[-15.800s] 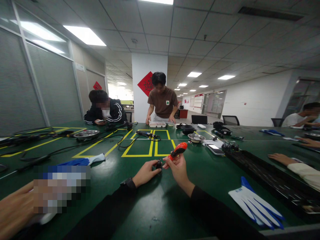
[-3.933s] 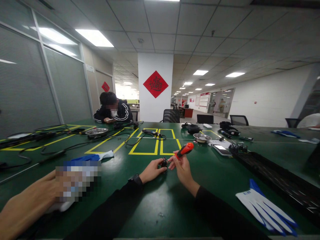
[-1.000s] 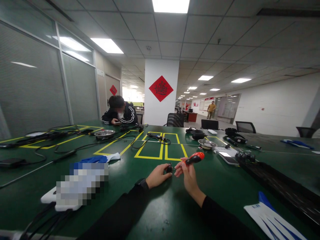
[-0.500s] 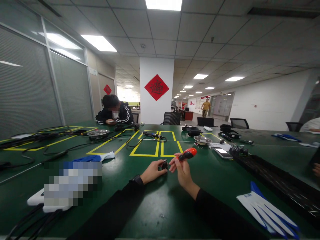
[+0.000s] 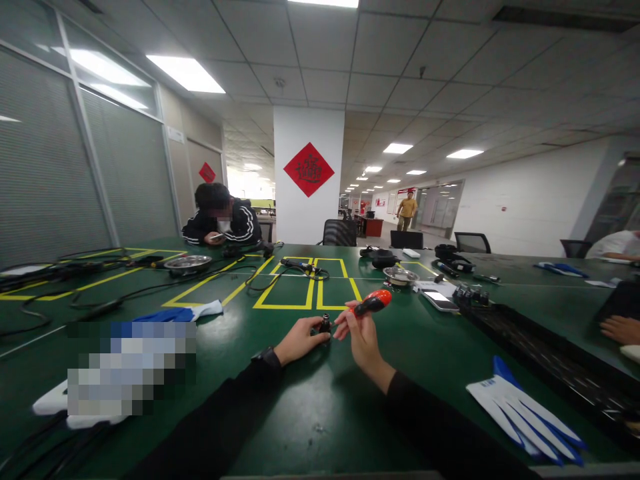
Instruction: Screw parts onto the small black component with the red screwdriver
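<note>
My left hand pinches a small dark cylindrical part with a metallic top, held upright just above or on the green table. In my right hand is a screwdriver with a red and black handle. Its handle end tilts up and to the right, and its lower end points toward the dark part. My right fingers are wrapped loosely round it near the front of the handle. Whether the screwdriver's tip touches the part is too small to tell.
White-and-blue gloves lie at right, beside a long black tray. A phone and a metal bowl stand beyond. Another bowl and cables are at left. A person leans on the far edge; another person's hand is at right.
The whole view has shifted slightly. Both hands keep hold of the same things, with little change between them. In the background, the person in yellow appears a little nearer.
</note>
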Tool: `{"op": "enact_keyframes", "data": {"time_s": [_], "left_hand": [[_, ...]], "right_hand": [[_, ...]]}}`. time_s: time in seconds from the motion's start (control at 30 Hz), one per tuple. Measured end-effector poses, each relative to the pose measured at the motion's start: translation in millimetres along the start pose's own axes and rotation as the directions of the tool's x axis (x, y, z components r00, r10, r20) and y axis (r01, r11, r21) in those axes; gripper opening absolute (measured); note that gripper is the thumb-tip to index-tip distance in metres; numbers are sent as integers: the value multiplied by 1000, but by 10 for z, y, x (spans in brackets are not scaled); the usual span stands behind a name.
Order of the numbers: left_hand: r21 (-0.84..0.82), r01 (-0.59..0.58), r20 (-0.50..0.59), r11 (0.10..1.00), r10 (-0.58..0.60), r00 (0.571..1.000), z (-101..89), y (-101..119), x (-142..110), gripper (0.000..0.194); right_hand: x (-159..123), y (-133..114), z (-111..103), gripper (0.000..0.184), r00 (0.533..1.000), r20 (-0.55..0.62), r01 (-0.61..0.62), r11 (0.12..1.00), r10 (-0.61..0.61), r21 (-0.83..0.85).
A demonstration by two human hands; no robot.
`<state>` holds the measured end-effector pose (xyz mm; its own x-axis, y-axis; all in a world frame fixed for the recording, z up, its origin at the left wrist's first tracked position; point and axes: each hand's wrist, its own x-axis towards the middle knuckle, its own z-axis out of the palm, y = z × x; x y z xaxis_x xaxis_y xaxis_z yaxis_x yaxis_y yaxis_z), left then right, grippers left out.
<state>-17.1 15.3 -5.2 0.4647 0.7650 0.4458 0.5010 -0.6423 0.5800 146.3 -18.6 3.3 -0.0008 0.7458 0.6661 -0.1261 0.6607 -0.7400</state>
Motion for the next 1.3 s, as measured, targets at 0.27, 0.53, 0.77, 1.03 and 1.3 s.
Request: {"op": "enact_keyframes", "data": {"time_s": [0.27,0.53,0.77,1.03,1.3], "left_hand": [[-8,8,5,1000,-8,1000,-6,16,-7,22],[7,28,5,1000,-28,1000,-5,6,-1,22],[-9,24,15,1000,-23,1000,-9,7,9,21],[-19,30,9,999,-30,1000,-33,50,-12,20],[-21,23,10,1000,-23,1000,-32,100,-23,19]], "right_hand": [[-1,-15,8,23,1000,-10,-17,999,18,27],[-4,-7,15,25,1000,-24,-15,999,16,42],[30,-47,16,27,998,-20,-62,988,65,139],[67,-151,52,32,996,-3,-83,991,84,101],[91,-222,156,17,999,36,-38,988,33,152]]}}
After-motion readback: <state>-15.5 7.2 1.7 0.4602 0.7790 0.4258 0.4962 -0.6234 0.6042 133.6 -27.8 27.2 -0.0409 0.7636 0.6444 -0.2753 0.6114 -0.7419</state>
